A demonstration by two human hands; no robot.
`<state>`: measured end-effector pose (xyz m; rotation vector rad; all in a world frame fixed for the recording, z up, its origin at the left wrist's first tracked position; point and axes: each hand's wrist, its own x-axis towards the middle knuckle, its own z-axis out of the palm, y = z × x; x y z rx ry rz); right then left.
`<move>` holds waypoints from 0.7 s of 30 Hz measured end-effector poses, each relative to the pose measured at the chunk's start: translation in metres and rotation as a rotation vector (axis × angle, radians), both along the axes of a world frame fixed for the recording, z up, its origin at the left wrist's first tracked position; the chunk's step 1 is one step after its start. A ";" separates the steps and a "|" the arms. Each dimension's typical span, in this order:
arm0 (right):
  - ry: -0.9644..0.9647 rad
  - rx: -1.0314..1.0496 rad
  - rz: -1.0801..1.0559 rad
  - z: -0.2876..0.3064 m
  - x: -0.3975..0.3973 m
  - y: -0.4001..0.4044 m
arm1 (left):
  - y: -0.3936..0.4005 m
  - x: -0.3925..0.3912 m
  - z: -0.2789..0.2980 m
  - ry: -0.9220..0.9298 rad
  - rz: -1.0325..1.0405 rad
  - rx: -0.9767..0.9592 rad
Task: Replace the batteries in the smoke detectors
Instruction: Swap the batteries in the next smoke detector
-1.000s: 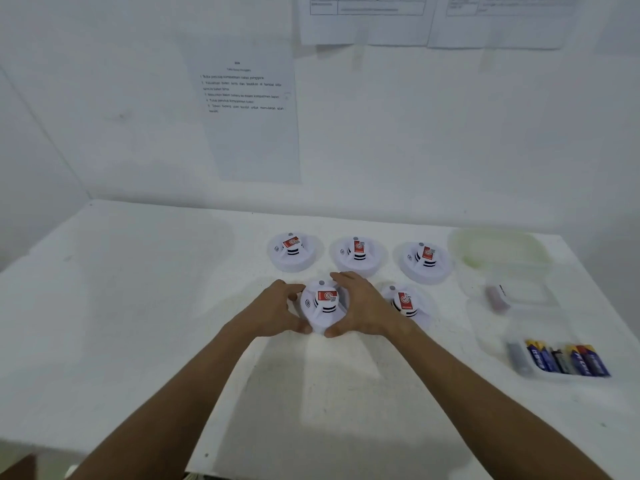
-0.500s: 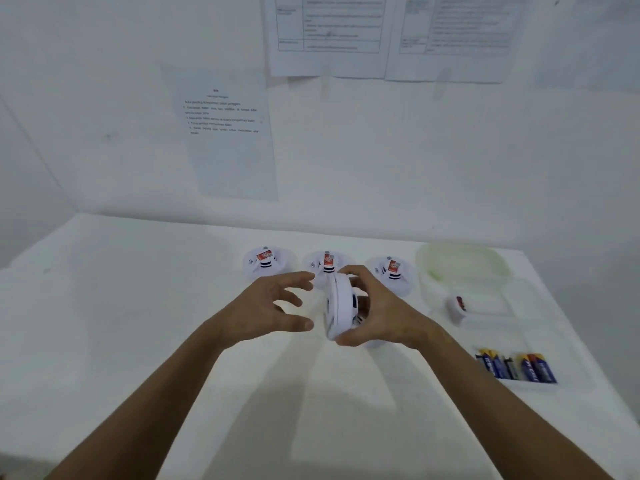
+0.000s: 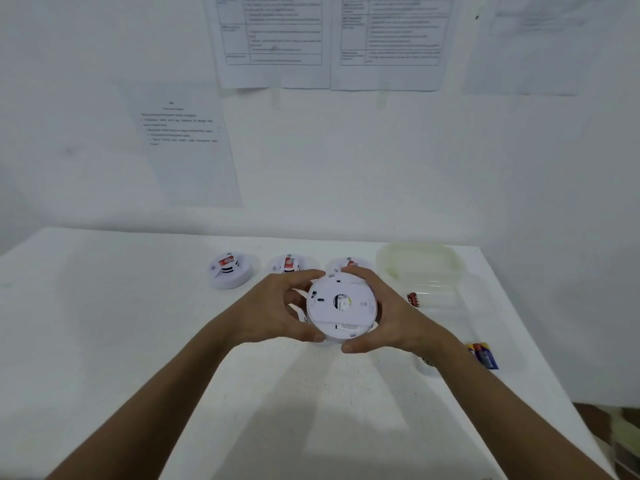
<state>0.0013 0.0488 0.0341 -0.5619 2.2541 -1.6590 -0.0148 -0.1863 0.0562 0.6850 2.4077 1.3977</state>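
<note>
I hold a round white smoke detector (image 3: 341, 306) above the table with its flat back turned toward me. My left hand (image 3: 277, 306) grips its left rim and my right hand (image 3: 388, 313) grips its right rim, fingers curled round the edge. Three more white detectors with red stickers stand in a row behind: one at the left (image 3: 230, 271), one in the middle (image 3: 289, 264), and one (image 3: 351, 262) partly hidden by my fingers. Several blue and yellow batteries (image 3: 483, 353) lie at the right, partly behind my right forearm.
A clear plastic container (image 3: 446, 292) and its pale lid (image 3: 417, 263) sit at the back right of the white table (image 3: 121, 323). A small red item (image 3: 413, 299) lies by the container. Printed sheets hang on the wall. The table's right edge is close.
The detector was lifted off the table and turned over, from edge-on in my right hand to back-facing me. My left hand closed onto its rim again.
</note>
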 end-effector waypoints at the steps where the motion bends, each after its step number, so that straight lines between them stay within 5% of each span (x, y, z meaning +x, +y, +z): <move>1: 0.026 0.022 -0.013 0.000 0.001 0.002 | 0.003 0.001 0.000 0.015 -0.007 -0.014; 21: 0.186 0.010 -0.122 -0.016 0.003 0.014 | 0.029 0.018 0.003 0.191 0.162 -0.176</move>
